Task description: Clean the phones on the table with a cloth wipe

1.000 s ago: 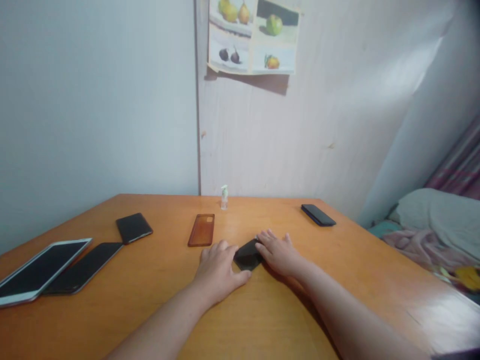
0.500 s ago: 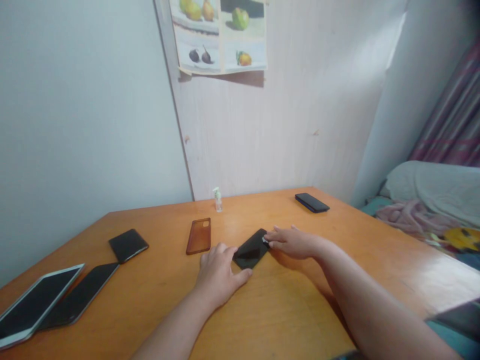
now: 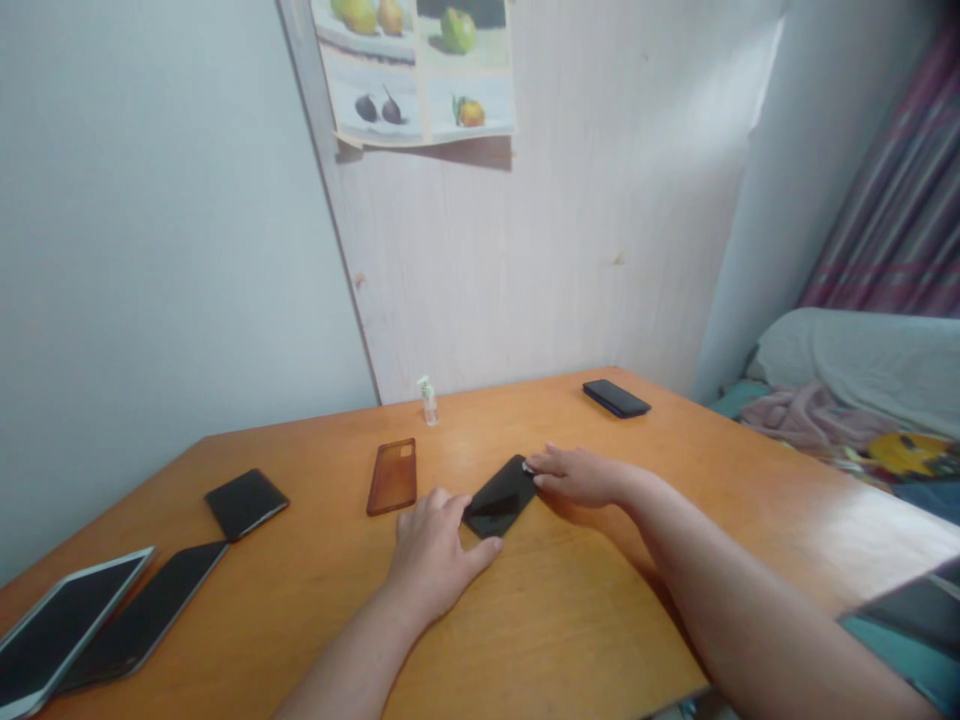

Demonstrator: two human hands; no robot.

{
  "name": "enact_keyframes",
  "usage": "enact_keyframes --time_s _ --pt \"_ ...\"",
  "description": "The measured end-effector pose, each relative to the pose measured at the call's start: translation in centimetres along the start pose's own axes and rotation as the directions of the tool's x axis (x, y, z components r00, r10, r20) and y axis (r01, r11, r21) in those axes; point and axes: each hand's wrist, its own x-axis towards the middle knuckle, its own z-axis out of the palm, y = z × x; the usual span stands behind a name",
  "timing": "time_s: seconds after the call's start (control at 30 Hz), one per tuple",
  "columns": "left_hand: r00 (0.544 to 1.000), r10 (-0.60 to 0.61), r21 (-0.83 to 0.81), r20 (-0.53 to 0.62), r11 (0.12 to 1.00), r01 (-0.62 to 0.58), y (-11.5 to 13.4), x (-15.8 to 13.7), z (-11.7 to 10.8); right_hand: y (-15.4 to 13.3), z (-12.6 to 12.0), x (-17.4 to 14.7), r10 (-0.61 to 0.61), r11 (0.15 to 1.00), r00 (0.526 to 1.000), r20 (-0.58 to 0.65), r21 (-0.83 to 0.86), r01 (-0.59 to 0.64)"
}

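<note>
A black smartphone point(image 3: 501, 497) lies flat on the wooden table, its dark screen facing up. My left hand point(image 3: 433, 545) steadies its near end, with the fingers at the left corner and the thumb at the bottom corner. At the far right edge of the phone, my right hand point(image 3: 574, 475) presses down a small white piece point(image 3: 528, 467) under its fingertips. Most of that piece is covered, so its kind is unclear. Left of the phone, beyond my left hand, lies a brown translucent phone case point(image 3: 393, 477).
A small clear pump bottle point(image 3: 428, 402) stands near the wall. A dark flat phone-like object point(image 3: 616, 397) lies at the back right. On the left are a black square item point(image 3: 246, 503), a white-framed tablet point(image 3: 67, 630) and a dark tablet-like slab point(image 3: 150, 615).
The camera view has turned slightly right. My right fingertips and the white piece have shifted slightly along the phone's far right edge; my left hand keeps its place on the phone.
</note>
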Motion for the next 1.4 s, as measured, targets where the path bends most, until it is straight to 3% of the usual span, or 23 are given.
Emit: enact_keyframes --time_s 0.1,0.23,0.33,0.4,0.53,0.6,0.67,0.73,0.93,1.0,1.1,1.17,1.33,1.4 --pt "1.000 0.004 0.009 -0.013 1.000 -0.004 0.0 0.0 0.1 -0.3 0.6 0.7 0.040 0.999 0.998 -0.054 -0.002 -0.040" --pt "1.000 0.008 0.012 -0.010 1.000 -0.008 -0.1 0.1 0.3 -0.5 0.6 0.4 0.048 0.999 0.999 -0.020 -0.007 -0.048" --pt "1.000 0.001 0.001 -0.016 1.000 -0.001 -0.2 0.1 0.3 -1.5 0.8 -0.4 0.058 0.996 0.995 -0.086 -0.067 -0.064" --pt "1.000 -0.005 -0.003 -0.021 1.000 0.005 -0.2 0.1 0.3 -2.8 1.3 -0.8 -0.009 0.996 0.993 -0.116 -0.090 -0.002" --pt "1.000 -0.020 0.004 -0.007 1.000 0.020 -0.1 0.0 0.1 -4.5 1.9 -1.0 -0.245 0.970 0.969 -0.022 -0.019 0.244" --pt "1.000 -0.027 0.007 -0.005 1.000 0.027 -0.1 0.0 0.1 -4.4 1.8 -0.7 -0.185 0.983 0.982 -0.044 -0.023 0.184" --pt "1.000 -0.028 0.009 -0.010 1.000 0.028 -0.1 0.0 0.1 -4.1 1.7 -0.5 -0.025 0.998 0.992 -0.121 -0.061 0.017" --pt "1.000 -0.025 0.009 -0.015 1.000 0.025 -0.1 0.1 0.2 -4.2 1.8 -0.5 0.055 0.994 0.983 -0.178 -0.082 -0.070" --pt "1.000 -0.023 0.019 -0.014 1.000 0.024 0.0 0.1 0.2 -6.5 2.5 -0.7 -0.270 0.962 0.959 -0.080 0.011 0.272" --pt "1.000 -0.025 0.022 -0.010 0.999 0.025 0.0 0.1 0.2 -6.0 2.4 -0.2 -0.202 0.979 0.975 -0.089 0.005 0.203" --pt "1.000 -0.019 0.022 -0.011 1.000 0.019 -0.2 0.1 0.2 -4.5 2.5 0.7 -0.002 0.999 0.989 -0.147 -0.040 -0.004" --pt "1.000 -0.011 0.017 -0.018 1.000 0.011 -0.3 0.1 0.3 -4.2 2.6 0.8 0.031 0.998 0.983 -0.179 -0.056 -0.041" --pt "1.000 -0.002 -0.001 -0.018 1.000 0.002 -0.2 0.2 0.2 -7.0 2.5 -0.7 -0.206 0.978 0.962 -0.181 0.001 0.210" --pt "1.000 -0.009 -0.009 -0.001 1.000 0.009 -0.1 0.1 0.0 -7.6 1.9 -1.2 -0.241 0.965 0.954 -0.179 0.058 0.255"
